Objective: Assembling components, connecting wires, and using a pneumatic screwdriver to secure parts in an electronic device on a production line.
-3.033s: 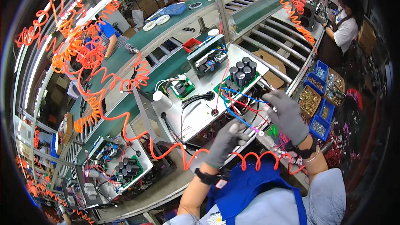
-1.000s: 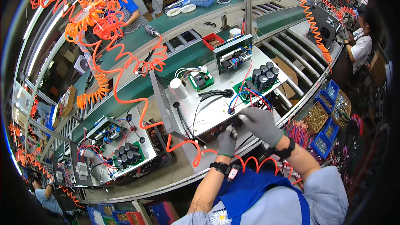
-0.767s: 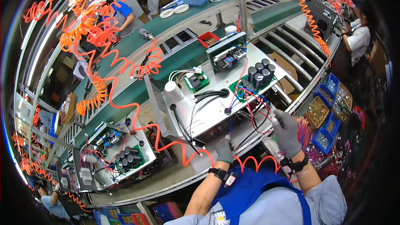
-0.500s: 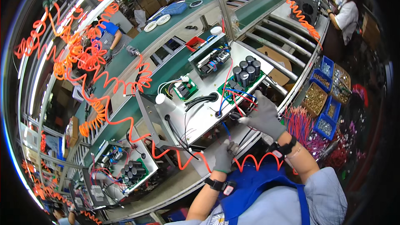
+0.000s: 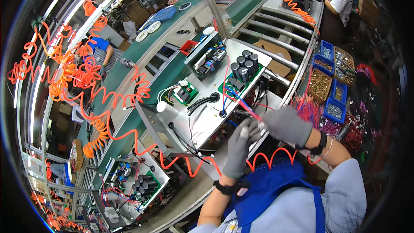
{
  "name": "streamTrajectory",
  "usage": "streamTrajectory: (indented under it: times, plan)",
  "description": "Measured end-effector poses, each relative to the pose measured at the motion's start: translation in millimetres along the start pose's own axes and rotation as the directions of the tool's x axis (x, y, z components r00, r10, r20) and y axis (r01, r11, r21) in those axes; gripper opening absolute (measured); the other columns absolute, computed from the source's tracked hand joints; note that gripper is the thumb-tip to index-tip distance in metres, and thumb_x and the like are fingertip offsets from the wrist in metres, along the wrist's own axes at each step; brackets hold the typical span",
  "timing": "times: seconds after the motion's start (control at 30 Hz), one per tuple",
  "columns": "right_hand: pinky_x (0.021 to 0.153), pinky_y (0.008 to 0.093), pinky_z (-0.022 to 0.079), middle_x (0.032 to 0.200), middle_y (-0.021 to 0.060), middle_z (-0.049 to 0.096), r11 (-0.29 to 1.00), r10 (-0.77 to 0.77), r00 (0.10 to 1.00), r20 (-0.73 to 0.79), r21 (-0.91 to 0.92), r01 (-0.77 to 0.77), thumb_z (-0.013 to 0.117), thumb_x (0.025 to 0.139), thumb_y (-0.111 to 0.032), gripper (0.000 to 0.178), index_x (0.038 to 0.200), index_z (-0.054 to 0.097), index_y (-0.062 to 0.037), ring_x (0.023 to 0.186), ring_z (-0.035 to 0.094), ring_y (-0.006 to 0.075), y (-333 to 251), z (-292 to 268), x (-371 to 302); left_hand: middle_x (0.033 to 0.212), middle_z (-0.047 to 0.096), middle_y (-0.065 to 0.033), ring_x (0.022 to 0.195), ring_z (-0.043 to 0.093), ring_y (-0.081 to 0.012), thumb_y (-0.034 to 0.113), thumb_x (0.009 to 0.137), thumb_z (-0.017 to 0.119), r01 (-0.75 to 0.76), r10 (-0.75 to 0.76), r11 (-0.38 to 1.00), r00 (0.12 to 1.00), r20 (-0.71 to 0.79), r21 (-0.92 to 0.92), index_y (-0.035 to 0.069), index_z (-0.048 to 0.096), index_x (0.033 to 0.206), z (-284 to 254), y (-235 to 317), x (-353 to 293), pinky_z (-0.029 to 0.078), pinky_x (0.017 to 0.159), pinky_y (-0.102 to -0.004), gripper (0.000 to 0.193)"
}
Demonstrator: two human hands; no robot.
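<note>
A white metal chassis (image 5: 202,127) lies in front of me, bearing a green circuit board with several black capacitors (image 5: 244,65). Red and blue wires (image 5: 246,108) stretch from that board toward me. My right hand (image 5: 288,126), in a grey glove, is closed around their ends just off the chassis's near edge. Right beside it, my left hand (image 5: 241,146), also gloved, has its fingers bent together, the tips close to the right hand's. Whatever the left fingers pinch is too small to make out. Black cables (image 5: 202,104) pass through a hole in the chassis.
A coiled orange air hose (image 5: 271,159) crosses before my body. Screw bins (image 5: 333,111) and bundled red wires (image 5: 307,105) sit to the right. Metal rollers (image 5: 276,39) run behind the chassis. Another chassis (image 5: 153,179) stands at lower left. A co-worker (image 5: 338,2) works at far right.
Both hands have come together off the chassis's near edge. The right hand has drawn the red and blue wires taut toward me; the left has risen to meet it. The view has shifted slightly.
</note>
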State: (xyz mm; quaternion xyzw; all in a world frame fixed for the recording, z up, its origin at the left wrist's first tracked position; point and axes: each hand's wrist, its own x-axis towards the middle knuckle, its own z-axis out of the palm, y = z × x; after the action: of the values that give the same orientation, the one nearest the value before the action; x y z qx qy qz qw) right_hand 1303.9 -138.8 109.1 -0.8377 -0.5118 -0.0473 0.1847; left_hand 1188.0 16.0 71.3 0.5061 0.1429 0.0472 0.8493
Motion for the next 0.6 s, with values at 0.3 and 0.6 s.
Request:
streamTrajectory:
  times: [0.3,0.6]
  plan:
    - [0.053,0.0443,0.048,0.072,0.0115,0.062,0.942,0.296,0.943,-0.153,0.211,-0.261,0.058,0.091,-0.028,0.018,0.092,0.059,-0.0094,0.063,0.063,0.0328,-8.2,11.9,-89.1,0.092,0.067,-0.0160,0.085,0.065,-0.0336,0.031,0.082,0.067,-0.081,0.585,0.160,0.810,-0.028,0.984,0.005,0.066,0.104,-32.0,70.9,145.2,0.050,0.076,-0.0423,0.034]
    - [0.055,0.0457,0.046,0.067,0.0132,0.061,0.909,0.376,0.925,-0.051,0.214,-0.358,0.055,0.092,-0.028,0.020,0.091,0.058,-0.0086,0.064,0.063,0.0344,18.9,29.2,-125.5,0.080,0.069,-0.0178,0.069,0.067,-0.0308,0.029,0.076,0.068,0.188,0.259,0.010,0.948,-0.184,0.982,0.001,0.071,0.092,-59.9,80.8,188.3,0.053,0.069,-0.0394,0.032]
